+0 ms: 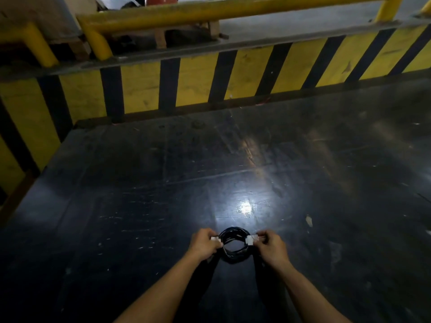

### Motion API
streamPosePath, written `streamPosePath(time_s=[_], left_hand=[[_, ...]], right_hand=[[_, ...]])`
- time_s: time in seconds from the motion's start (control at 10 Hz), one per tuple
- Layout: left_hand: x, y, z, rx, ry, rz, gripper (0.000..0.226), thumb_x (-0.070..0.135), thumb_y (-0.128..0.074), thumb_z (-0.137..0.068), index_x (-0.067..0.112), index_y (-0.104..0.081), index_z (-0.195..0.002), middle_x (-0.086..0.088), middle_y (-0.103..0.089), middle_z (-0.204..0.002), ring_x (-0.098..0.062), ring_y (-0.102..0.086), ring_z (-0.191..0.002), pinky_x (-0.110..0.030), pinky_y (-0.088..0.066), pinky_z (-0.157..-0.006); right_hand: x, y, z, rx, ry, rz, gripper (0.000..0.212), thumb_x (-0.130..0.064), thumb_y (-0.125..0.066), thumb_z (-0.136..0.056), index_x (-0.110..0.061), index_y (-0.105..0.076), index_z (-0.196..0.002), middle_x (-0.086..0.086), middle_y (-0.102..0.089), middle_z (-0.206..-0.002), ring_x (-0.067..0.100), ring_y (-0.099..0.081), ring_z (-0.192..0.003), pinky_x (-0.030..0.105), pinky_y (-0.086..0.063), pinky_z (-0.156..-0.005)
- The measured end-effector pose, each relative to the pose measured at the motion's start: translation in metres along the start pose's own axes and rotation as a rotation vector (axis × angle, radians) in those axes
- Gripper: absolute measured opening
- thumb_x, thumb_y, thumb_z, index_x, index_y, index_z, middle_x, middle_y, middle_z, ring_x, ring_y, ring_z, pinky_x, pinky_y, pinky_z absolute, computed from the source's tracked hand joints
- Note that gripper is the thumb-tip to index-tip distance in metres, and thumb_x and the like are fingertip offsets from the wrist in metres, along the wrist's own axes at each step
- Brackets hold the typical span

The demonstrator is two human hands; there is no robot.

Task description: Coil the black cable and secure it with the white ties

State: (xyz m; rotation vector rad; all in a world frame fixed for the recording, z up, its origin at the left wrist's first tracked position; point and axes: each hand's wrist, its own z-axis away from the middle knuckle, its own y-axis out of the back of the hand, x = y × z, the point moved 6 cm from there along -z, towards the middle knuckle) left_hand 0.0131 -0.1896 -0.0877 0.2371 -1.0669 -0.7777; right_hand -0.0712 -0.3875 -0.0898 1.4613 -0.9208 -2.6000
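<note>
The black cable (233, 254) is wound into a small round coil, held just above the dark table near its front. A white tie (215, 238) sits on the coil's left side and another white tie (250, 239) on its right side. My left hand (204, 243) grips the left side of the coil at its tie. My right hand (271, 248) grips the right side at the other tie. My fingers hide the ends of both ties.
The dark scratched table (163, 194) stretches ahead, with a bright light reflection (245, 207) just beyond the coil. A yellow-and-black striped barrier (198, 80) and a yellow rail (210, 10) stand behind it. A small pale scrap (309, 220) lies to the right.
</note>
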Motion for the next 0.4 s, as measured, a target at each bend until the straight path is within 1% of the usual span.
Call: streamPosePath(time_s=[0.1,0.2,0.3,0.4], left_hand=[[0.005,0.003,-0.003,0.003,-0.077,-0.159,0.022,0.021,-0.077,-0.072,0.011,-0.069,-0.090,-0.011,-0.071,-0.087,-0.019,-0.065,-0.074,-0.032,-0.054,-0.073],[0.005,0.003,-0.002,0.014,-0.110,-0.215,0.029,0.027,-0.077,-0.072,0.010,-0.067,-0.093,-0.008,-0.068,-0.091,-0.019,-0.062,-0.079,-0.029,-0.051,-0.072],[0.006,0.007,0.002,0.044,-0.158,-0.263,0.036,0.033,-0.074,-0.075,0.009,-0.063,-0.099,-0.002,-0.060,-0.091,-0.015,-0.056,-0.080,-0.024,-0.043,-0.068],[0.000,0.016,0.013,0.074,-0.196,-0.236,0.039,0.038,-0.070,-0.078,0.008,-0.060,-0.102,0.002,-0.057,-0.093,-0.014,-0.056,-0.084,-0.022,-0.040,-0.069]], right_hand=[[0.002,0.002,-0.004,-0.009,-0.018,-0.006,0.019,-0.010,-0.063,-0.083,-0.008,-0.065,-0.102,0.009,-0.071,-0.095,0.018,-0.062,-0.082,0.026,-0.045,-0.073],[0.001,0.004,-0.004,-0.031,-0.030,-0.010,0.020,-0.010,-0.063,-0.083,-0.008,-0.064,-0.103,0.009,-0.071,-0.095,0.017,-0.062,-0.080,0.025,-0.045,-0.072],[0.006,0.001,-0.005,-0.091,-0.094,0.022,0.028,-0.009,-0.064,-0.080,-0.003,-0.061,-0.107,0.016,-0.071,-0.094,0.027,-0.066,-0.083,0.035,-0.053,-0.077],[-0.011,0.015,0.002,-0.120,-0.125,-0.080,0.035,-0.011,-0.067,-0.081,-0.001,-0.054,-0.113,0.019,-0.064,-0.088,0.028,-0.062,-0.072,0.041,-0.054,-0.069]])
